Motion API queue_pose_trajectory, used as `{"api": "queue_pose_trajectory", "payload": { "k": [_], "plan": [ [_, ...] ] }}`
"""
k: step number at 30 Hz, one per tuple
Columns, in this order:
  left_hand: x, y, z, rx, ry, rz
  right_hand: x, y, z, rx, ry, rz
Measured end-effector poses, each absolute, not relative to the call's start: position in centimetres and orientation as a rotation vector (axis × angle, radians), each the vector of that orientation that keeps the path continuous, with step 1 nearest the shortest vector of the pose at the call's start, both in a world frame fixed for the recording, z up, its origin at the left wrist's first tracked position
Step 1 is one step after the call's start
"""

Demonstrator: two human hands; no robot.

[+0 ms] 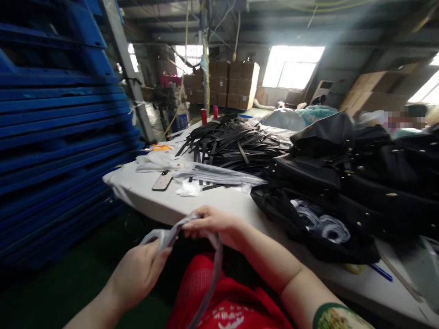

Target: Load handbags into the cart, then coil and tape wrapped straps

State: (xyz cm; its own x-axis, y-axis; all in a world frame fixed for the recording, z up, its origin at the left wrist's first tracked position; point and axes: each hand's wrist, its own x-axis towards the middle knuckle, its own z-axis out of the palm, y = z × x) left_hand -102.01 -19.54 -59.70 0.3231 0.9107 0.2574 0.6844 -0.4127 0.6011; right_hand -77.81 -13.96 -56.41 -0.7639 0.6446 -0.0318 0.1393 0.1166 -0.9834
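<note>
My left hand and my right hand are both closed on a thin grey plastic strip or bag, held in front of me below the edge of the white table. The strip loops from the left hand up to the right and hangs down over my red garment. On the table ahead lie more flat clear plastic bags and a heap of black straps. A pile of black bags fills the right side.
Stacked blue pallets stand close on the left. A phone lies on the table beside orange-handled scissors. A blue pen lies near the front right edge. Cardboard boxes are stacked far back. Another person sits at far right.
</note>
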Motion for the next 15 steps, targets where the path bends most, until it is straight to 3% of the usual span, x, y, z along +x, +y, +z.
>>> {"api": "queue_pose_trajectory", "payload": {
  "k": [3,5,7,10,13,15],
  "plan": [
    [-99.8,-20.3,-58.0,1.541,1.276,0.578,-78.4,-12.8,-57.3,-0.946,-2.228,1.004],
    [-99.1,-20.0,-56.3,1.239,1.047,0.556,-80.3,-13.4,-58.9,-0.894,-2.225,0.827],
    [-98.9,-19.5,-54.5,1.064,0.839,0.625,-82.3,-14.8,-60.6,-0.87,-2.14,0.991],
    [-98.9,-18.1,-52.8,1.011,0.735,0.931,-84.4,-17.3,-62.5,-0.795,-1.928,1.568],
    [-99.1,-16.4,-53.6,1.272,0.95,1.452,-84.3,-19.7,-62.1,-0.436,-1.806,2.065],
    [-99.2,-15.8,-55.5,1.609,1.211,1.588,-82.9,-20.1,-60.8,-0.297,-1.736,2.162]
  ]
}}
